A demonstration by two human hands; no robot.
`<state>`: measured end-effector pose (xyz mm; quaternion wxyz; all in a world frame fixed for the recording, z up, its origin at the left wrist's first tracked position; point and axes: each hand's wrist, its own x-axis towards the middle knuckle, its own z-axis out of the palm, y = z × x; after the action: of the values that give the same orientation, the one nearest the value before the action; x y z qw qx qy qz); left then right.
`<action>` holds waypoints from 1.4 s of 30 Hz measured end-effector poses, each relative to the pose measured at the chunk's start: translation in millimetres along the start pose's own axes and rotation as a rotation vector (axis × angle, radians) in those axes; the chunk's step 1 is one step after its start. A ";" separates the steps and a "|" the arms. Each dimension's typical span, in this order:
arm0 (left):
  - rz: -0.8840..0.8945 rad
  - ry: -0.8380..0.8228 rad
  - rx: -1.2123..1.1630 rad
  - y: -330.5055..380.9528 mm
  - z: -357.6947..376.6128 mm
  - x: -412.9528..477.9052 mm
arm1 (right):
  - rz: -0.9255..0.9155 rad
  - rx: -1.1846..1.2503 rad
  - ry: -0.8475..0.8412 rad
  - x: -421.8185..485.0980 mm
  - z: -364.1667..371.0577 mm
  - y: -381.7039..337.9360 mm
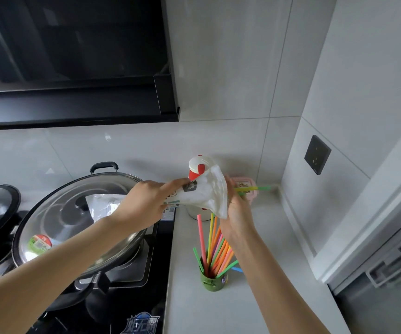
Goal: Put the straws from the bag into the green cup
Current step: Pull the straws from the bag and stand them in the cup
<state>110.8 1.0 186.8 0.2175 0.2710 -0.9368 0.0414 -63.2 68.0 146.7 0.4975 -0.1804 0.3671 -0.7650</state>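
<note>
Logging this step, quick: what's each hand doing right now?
Left hand: closed on the bag.
Right hand: closed on the bag's mouth and straws.

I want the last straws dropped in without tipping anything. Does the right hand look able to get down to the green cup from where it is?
Probably yes. The right hand is above the green cup with only the cup's own straws between, though it and the left hand are on the bag.

Hob sticker, bottom centre: stylised characters, not legible.
Bag, centre: QR code, small print unreadable.
Lid sticker, lower left: unreadable.
</note>
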 end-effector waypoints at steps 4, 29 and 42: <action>-0.007 0.009 0.012 0.5 5.1 -5.0 | 0.050 -0.072 0.097 0.2 3.3 0.1; -0.190 0.042 0.208 -61.6 7.1 -76.5 | -0.319 -0.045 0.208 10.5 -41.1 -114.6; -0.110 0.084 0.164 -53.2 13.1 -73.9 | -0.139 -0.847 -0.116 0.7 -39.8 40.0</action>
<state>189.8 -10.6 141.1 0.2358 0.3371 -0.9039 0.1171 -63.9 73.2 90.5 0.3467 -0.4357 0.6071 -0.5669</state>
